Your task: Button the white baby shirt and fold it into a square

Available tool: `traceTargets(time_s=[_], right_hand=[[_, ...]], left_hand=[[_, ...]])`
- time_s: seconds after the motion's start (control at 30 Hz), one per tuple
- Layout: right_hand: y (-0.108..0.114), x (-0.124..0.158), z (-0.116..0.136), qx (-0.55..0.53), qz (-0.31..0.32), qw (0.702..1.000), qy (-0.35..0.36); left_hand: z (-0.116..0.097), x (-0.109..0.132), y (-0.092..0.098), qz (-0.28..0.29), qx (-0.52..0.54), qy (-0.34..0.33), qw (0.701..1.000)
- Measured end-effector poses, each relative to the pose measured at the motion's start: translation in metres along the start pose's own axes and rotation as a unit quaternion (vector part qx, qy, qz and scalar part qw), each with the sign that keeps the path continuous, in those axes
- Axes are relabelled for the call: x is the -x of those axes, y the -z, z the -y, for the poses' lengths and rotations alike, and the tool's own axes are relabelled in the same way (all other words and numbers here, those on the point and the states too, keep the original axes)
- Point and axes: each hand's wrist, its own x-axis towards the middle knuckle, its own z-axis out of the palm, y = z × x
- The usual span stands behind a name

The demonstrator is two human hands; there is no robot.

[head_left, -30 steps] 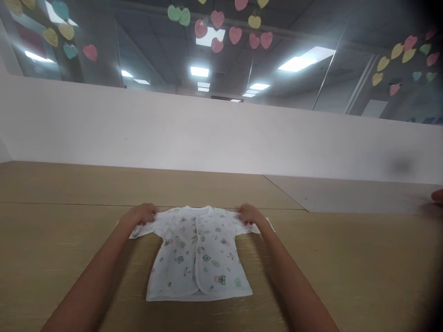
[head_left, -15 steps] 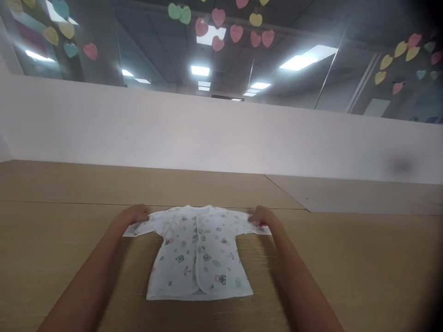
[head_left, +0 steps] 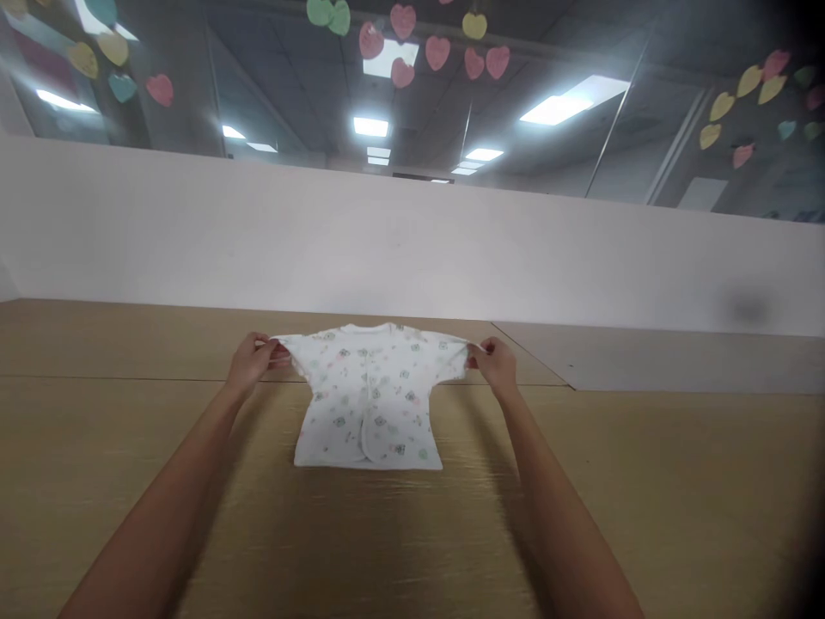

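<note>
A small white baby shirt [head_left: 370, 400] with long sleeves, a front opening and a scattered print of little figures is spread between my hands in the head view. My left hand [head_left: 251, 361] pinches the sleeve on the left side, its fingers closed on the cloth. On the other side, my right hand [head_left: 495, 361] grips the opposite sleeve between thumb and fingers. Both sleeves are pulled outward and look lifted off the table, while the hem hangs toward me. The sleeve ends are partly hidden by my fingers.
The wooden table [head_left: 644, 499] has seams across its far part. A paler panel [head_left: 683, 361] adjoins it at the right. Behind stands a low white wall [head_left: 400, 241], topped by glass [head_left: 284, 94] carrying several heart-shaped paper notes [head_left: 437, 53].
My two hands have moved forward, away from me, and carried the shirt with them. Its shoulders and sleeves have risen, and the hem has shifted toward the far side.
</note>
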Motion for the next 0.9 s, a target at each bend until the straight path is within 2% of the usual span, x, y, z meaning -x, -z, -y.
traceTargets(time_s=[0.07,0.17,0.3,0.4,0.47,0.53,0.6,0.67,0.73,0.83,0.9], right_hand=[[0.006,-0.002,0.012,-0.1,-0.051,0.993,0.026],[0.018,-0.003,0.03,-0.237,-0.111,0.96,0.102],[0.033,0.001,0.044,-0.348,-0.146,0.91,0.17],[0.038,0.003,0.038,-0.393,-0.072,0.905,0.145],[0.039,0.002,0.028,-0.406,-0.005,0.909,0.098],[0.04,0.0,0.019,-0.383,0.033,0.922,0.054],[0.044,-0.001,0.013,-0.31,0.04,0.95,0.024],[0.05,0.001,0.013,-0.197,0.05,0.979,0.015],[0.059,0.006,0.019,-0.086,0.094,0.992,0.014],[0.07,0.016,0.031,0.003,0.237,0.971,-0.024],[0.073,0.022,0.037,0.044,0.321,0.944,-0.067]], left_hand=[[-0.014,-0.001,-0.004,-0.026,0.101,-0.031,0.994],[-0.032,-0.003,-0.003,-0.049,0.212,-0.095,0.971],[-0.047,-0.004,0.009,-0.027,0.281,-0.17,0.944],[-0.047,0.0,0.023,0.015,0.237,-0.164,0.958],[-0.043,0.005,0.035,0.061,0.147,-0.119,0.98],[-0.039,0.009,0.048,0.11,0.041,-0.06,0.991],[-0.037,0.013,0.06,0.161,-0.052,-0.011,0.986],[-0.037,0.015,0.072,0.22,-0.148,0.022,0.964],[-0.039,0.017,0.081,0.29,-0.249,0.05,0.923],[-0.042,0.019,0.089,0.357,-0.343,0.092,0.864],[-0.042,0.021,0.089,0.362,-0.363,0.126,0.849]])
